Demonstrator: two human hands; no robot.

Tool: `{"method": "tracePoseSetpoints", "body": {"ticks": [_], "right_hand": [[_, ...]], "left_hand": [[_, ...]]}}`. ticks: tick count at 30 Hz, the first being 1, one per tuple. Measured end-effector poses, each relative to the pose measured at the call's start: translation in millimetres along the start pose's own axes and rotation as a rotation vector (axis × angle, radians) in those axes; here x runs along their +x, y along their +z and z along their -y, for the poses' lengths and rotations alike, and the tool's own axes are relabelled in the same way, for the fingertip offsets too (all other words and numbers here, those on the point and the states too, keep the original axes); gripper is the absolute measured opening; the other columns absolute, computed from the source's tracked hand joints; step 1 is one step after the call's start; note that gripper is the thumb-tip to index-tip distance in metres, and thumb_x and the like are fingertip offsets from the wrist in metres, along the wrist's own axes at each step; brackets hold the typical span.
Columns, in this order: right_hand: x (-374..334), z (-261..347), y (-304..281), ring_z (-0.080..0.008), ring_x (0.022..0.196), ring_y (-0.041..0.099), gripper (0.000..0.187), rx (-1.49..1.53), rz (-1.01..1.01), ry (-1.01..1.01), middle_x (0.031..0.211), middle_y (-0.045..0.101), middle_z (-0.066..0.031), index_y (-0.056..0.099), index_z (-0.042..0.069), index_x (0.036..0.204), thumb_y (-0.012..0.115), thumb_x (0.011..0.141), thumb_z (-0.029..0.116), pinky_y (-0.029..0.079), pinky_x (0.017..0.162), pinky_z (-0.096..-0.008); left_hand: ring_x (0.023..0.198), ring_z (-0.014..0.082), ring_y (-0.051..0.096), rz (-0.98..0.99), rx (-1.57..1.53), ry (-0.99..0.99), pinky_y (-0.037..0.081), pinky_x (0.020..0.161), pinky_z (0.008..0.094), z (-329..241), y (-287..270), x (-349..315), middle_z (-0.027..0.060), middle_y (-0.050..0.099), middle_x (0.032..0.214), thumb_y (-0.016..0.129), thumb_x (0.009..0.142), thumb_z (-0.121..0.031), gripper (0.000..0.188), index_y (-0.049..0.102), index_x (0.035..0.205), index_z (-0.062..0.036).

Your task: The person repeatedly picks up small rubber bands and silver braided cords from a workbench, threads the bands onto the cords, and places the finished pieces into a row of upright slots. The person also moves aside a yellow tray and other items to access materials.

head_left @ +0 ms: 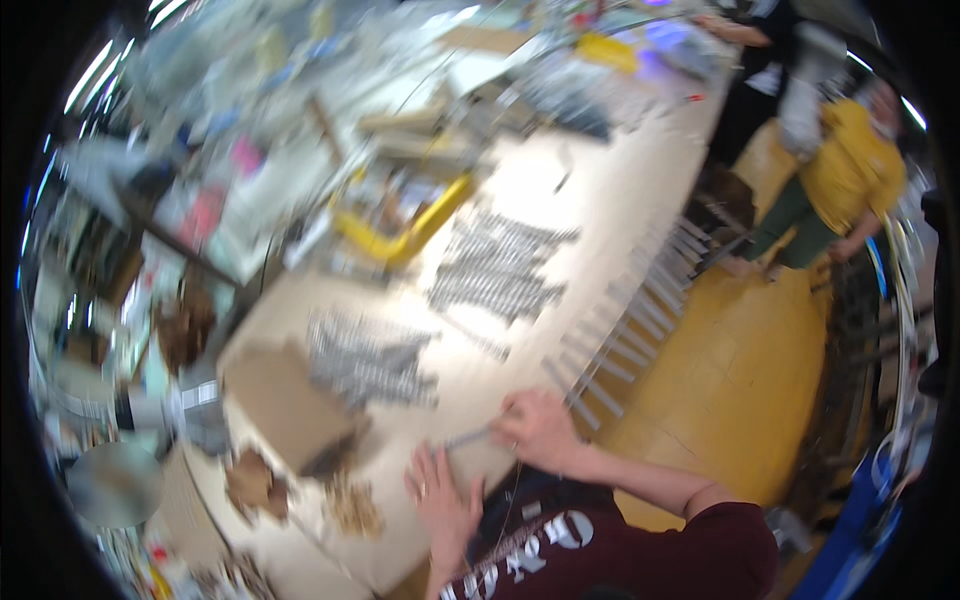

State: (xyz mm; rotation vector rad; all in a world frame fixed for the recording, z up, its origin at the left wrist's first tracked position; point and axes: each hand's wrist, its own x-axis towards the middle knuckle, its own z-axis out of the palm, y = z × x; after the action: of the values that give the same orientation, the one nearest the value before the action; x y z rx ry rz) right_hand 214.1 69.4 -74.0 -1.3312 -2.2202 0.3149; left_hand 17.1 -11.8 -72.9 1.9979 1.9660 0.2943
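Note:
My right hand [540,428] is closed on one end of a thin grey strip [466,438] near the table's front edge. Stretched out on the tabletop, my left hand [443,497] has its fingertips by the strip's other end. Motion blur hides any finer detail of the strip. Two piles of similar grey, ridged-looking strips lie farther in: a nearer pile [370,358] and a larger pile [500,266]. More strips [628,318] stand in a row along the table's right edge, sticking out over it.
A cardboard box [288,402] sits left of my hands, with small tan pieces [353,508] and crumpled brown paper [252,485] nearby. Beyond the piles is a yellow-edged bin [405,238]. A person in yellow [850,160] and another in black [748,100] stand at the far right.

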Motion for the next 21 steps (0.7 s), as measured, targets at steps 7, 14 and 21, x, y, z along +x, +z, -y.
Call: {"method": "tracePoseSetpoints", "body": {"ticks": [7, 14, 21], "right_hand": [[20.0, 7.2, 5.2, -0.0308, 0.1, 0.061, 0.019, 0.182, 0.432, 0.171, 0.103, 0.062, -0.0125, 0.06, 0.009, 0.096, 0.069, 0.087, 0.024, 0.048, 0.077, -0.0443], [75.2, 15.8, -6.8, -0.0313, 0.093, 0.063, 0.029, 0.588, 0.293, 0.171, 0.094, 0.063, -0.01, 0.059, 0.008, 0.102, 0.068, 0.089, 0.032, 0.05, 0.079, -0.0434], [121.9, 34.9, 18.5, -0.0288, 0.107, 0.058, 0.036, 0.322, -0.043, 0.118, 0.115, 0.058, -0.0092, 0.06, 0.008, 0.113, 0.066, 0.091, 0.036, 0.047, 0.088, -0.0403]], "left_hand": [[0.136, 0.0391, 0.038, 0.027, 0.049, -0.07, 0.032, 0.112, 0.0528, 1.8, -8.6, -9.0, 0.0254, 0.048, 0.138, 0.056, 0.095, -0.043, 0.067, 0.042, 0.146, -0.0019], [0.137, 0.0418, 0.037, -0.085, 0.111, -0.072, 0.03, 0.112, 0.0545, 17.8, 11.4, -14.4, 0.0273, 0.044, 0.141, 0.056, 0.095, -0.043, 0.067, 0.043, 0.146, -0.0019], [0.138, 0.0445, 0.035, -0.115, 0.169, -0.062, 0.029, 0.113, 0.0561, 32.2, 23.0, -20.5, 0.0292, 0.041, 0.144, 0.057, 0.095, -0.043, 0.066, 0.043, 0.145, -0.002]]}}
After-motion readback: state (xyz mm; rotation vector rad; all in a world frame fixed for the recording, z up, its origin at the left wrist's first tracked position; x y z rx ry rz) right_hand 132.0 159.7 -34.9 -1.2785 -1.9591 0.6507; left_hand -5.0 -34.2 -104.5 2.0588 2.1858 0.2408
